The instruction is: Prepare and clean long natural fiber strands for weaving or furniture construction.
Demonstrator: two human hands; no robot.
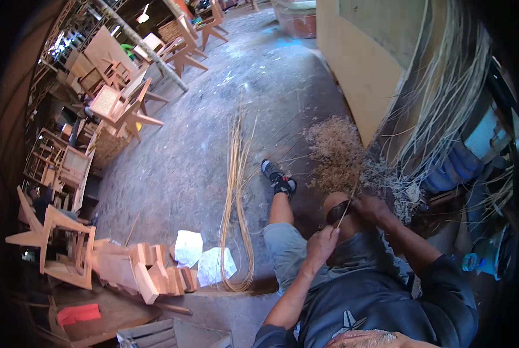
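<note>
I sit with my bare right knee (335,203) raised. My left hand (320,243) is closed on the lower end of a thin pale rattan strip (345,213), which runs up past my right hand (371,207). My right hand is closed around a dark, curved, blade-like tool (335,212) lying over the knee and touching the strip. What the tool is exactly I cannot tell. My left leg stretches forward to a black shoe (278,177).
A long bundle of rattan strands (236,191) lies on the concrete floor at my left. Shavings (335,151) are heaped ahead, and more strands (445,98) hang at right. Wood blocks (149,272), white paper (198,255) and chair frames (126,107) stand at left.
</note>
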